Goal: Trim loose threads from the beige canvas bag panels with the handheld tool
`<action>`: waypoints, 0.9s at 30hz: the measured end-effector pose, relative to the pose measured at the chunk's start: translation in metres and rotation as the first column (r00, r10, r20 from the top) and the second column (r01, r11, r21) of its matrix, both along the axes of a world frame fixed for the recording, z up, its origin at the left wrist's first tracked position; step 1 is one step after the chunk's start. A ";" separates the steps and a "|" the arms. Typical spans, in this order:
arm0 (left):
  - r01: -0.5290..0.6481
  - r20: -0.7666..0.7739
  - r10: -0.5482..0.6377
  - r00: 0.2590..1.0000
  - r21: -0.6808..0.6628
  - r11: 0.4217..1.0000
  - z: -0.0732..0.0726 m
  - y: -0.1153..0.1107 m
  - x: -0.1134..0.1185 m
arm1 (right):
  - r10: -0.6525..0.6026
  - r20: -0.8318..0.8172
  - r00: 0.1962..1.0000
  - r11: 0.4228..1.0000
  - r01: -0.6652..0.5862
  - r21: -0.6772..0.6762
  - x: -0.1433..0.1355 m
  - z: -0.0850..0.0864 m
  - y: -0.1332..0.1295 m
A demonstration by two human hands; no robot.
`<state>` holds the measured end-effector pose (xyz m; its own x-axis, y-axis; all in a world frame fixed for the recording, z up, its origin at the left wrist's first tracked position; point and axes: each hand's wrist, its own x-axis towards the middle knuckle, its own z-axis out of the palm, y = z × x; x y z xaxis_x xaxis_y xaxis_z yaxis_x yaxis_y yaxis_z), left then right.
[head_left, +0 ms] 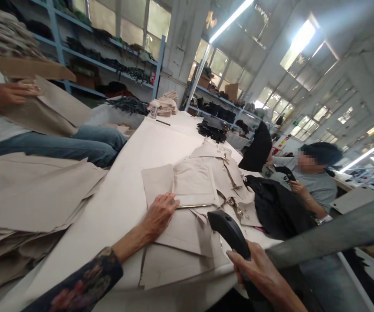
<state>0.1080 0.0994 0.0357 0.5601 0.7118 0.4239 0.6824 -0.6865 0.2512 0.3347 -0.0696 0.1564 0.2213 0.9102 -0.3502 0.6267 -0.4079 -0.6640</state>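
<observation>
A beige fabric piece (195,180) with a metal zipper (195,206) along its near edge lies on a stack of similar beige pieces (183,264). My left hand (161,212) is on its near left corner by the zipper's end, fingers bent and drawn together on the cloth. In my right hand (258,264) is a black handheld tool (228,227) with a curved head, gripped by its handle. The head is just right of the zipper, above the cloth; its exact kind is not clear. More beige pieces with metal fittings (239,208) lie beyond it.
Left, a seated person (11,104) holds beige fabric beside a large stack of beige panels (37,190). Right, another person (313,173) handles black fabric (281,208). A thick grey pipe (336,225) crosses at right. Black items (213,129) and folded beige pieces (165,104) lie on the white table (131,160).
</observation>
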 end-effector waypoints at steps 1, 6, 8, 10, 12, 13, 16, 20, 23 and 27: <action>-0.006 -0.050 0.005 0.999 -0.019 1.000 0.003 0.004 0.004 | 0.003 -0.007 1.000 1.000 -0.003 -0.007 -0.002 -0.003 -0.002; -0.017 -0.153 0.008 0.988 -0.053 0.998 0.003 0.014 0.007 | 0.074 -0.030 0.997 0.997 -0.074 0.010 -0.009 -0.021 0.014; -0.018 -0.125 0.014 0.992 -0.034 0.999 -0.006 0.014 0.007 | 0.104 -0.036 0.994 0.994 -0.103 0.030 -0.012 -0.030 0.028; -0.045 -0.093 0.045 0.995 0.006 0.999 -0.018 0.012 0.008 | 0.114 -0.045 0.992 0.993 -0.112 0.041 -0.013 -0.037 0.042; -0.089 -0.076 0.094 0.993 0.058 0.994 -0.027 0.010 0.011 | 0.105 -0.051 0.993 0.993 -0.102 0.054 -0.012 -0.038 0.054; -0.109 -0.074 0.115 0.991 0.081 0.991 -0.030 0.009 0.013 | 0.094 -0.052 0.994 0.994 -0.091 0.061 -0.010 -0.037 0.058; -0.123 -0.103 0.133 0.986 0.103 0.987 -0.030 0.013 0.016 | 0.049 -0.043 0.998 0.996 -0.046 0.076 0.000 -0.026 0.062; -0.193 -0.102 0.195 0.975 0.027 0.981 -0.022 0.030 0.021 | -0.001 -0.028 1.000 0.999 0.003 0.052 0.013 -0.011 0.057; -0.367 -0.055 0.364 0.930 -0.074 0.927 -0.014 0.044 0.025 | -0.011 -0.024 1.000 1.000 0.012 0.022 0.017 -0.010 0.054; -0.477 0.069 0.480 0.874 -0.060 0.877 0.002 0.047 0.036 | -0.042 -0.011 0.999 0.999 0.042 0.008 0.020 -0.016 0.049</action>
